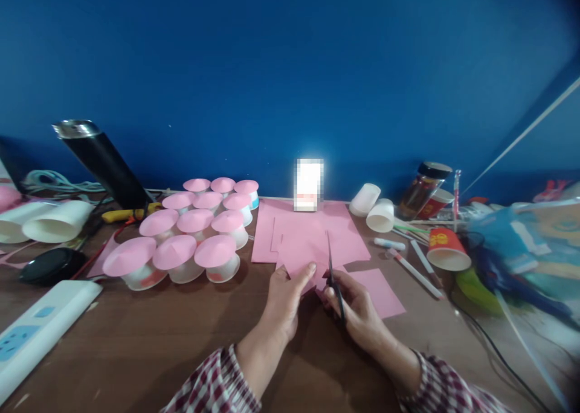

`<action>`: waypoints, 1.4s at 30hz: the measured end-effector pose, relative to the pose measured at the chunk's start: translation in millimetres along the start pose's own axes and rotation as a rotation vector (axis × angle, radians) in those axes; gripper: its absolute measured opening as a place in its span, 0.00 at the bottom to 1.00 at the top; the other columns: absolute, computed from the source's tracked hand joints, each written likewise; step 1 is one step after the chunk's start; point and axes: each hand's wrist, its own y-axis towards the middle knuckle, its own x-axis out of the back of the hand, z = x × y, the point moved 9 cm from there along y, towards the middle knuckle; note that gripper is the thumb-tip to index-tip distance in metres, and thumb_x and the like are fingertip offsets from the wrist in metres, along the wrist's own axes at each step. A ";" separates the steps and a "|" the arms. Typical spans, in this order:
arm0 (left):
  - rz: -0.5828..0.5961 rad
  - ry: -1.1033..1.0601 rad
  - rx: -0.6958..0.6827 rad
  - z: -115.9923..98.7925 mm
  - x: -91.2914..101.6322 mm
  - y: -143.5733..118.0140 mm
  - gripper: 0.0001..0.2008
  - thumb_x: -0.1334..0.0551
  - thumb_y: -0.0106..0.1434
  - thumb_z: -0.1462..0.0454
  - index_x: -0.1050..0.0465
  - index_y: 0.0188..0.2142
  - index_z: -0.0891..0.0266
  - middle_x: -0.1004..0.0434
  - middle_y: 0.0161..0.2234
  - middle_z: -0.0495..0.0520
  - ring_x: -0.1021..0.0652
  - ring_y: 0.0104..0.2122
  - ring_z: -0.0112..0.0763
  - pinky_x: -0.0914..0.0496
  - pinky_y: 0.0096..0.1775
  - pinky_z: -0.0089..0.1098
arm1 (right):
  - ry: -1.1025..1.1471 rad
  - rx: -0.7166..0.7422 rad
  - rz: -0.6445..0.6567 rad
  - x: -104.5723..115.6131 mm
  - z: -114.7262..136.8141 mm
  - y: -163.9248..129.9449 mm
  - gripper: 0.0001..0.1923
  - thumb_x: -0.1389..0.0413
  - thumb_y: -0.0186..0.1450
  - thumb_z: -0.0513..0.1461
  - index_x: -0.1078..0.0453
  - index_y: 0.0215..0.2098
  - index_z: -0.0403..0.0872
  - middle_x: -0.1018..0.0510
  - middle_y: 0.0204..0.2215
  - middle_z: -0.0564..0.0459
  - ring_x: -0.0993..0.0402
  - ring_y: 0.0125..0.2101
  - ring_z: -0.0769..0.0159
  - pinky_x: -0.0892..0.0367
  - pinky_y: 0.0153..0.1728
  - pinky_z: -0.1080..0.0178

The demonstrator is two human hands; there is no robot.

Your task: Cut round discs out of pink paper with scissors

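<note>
Holding a pink paper sheet [302, 257] flat and matte above the brown table [181, 340], your left hand [284, 304] pinches its near edge. Your right hand [357, 310] is closed around dark scissors [334, 274], blades pointing into the sheet, beside pink-capped cups [181, 244]

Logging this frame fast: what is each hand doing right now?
Left hand: shut on the pink paper.
Right hand: shut on the scissors, blade over the paper.

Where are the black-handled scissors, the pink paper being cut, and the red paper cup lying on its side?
Black-handled scissors [334, 277]: head view, on the blades near the pivot.
Pink paper sheet [301, 253]: head view, its flat middle.
Red paper cup [443, 246]: head view, its side wall.
</note>
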 end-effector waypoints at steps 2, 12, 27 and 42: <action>-0.003 -0.005 0.007 0.3 -0.4 -0.6 0.19 0.30 0.47 0.59 0.25 0.37 0.69 0.21 0.32 0.60 0.22 0.29 0.34 0.29 0.33 0.31 | 0.008 0.003 0.001 -0.4 0.8 0.0 0.17 0.45 0.63 0.48 0.33 0.42 0.43 0.31 0.26 0.53 0.36 0.25 0.69 0.36 0.24 0.67; 0.006 0.004 0.015 1.5 -0.4 1.2 0.20 0.30 0.47 0.59 0.25 0.38 0.70 0.21 0.34 0.62 0.21 0.31 0.38 0.28 0.35 0.34 | 0.041 -0.007 -0.001 -1.3 2.4 0.1 0.18 0.45 0.63 0.48 0.33 0.42 0.42 0.32 0.25 0.54 0.38 0.24 0.70 0.38 0.23 0.67; -0.003 0.009 0.024 -0.1 -1.2 -0.4 0.20 0.30 0.48 0.59 0.25 0.38 0.70 0.20 0.34 0.63 0.21 0.31 0.39 0.28 0.34 0.35 | 0.055 -0.011 -0.012 1.0 -0.5 -0.1 0.19 0.44 0.62 0.48 0.32 0.44 0.42 0.30 0.25 0.53 0.35 0.25 0.68 0.37 0.22 0.68; -0.010 0.006 0.022 -0.9 -0.9 -0.9 0.18 0.30 0.49 0.60 0.26 0.37 0.72 0.20 0.31 0.63 0.21 0.29 0.37 0.27 0.32 0.34 | 0.021 -0.016 -0.031 4.3 0.2 0.0 0.19 0.42 0.61 0.47 0.31 0.44 0.42 0.33 0.22 0.55 0.37 0.22 0.69 0.39 0.21 0.68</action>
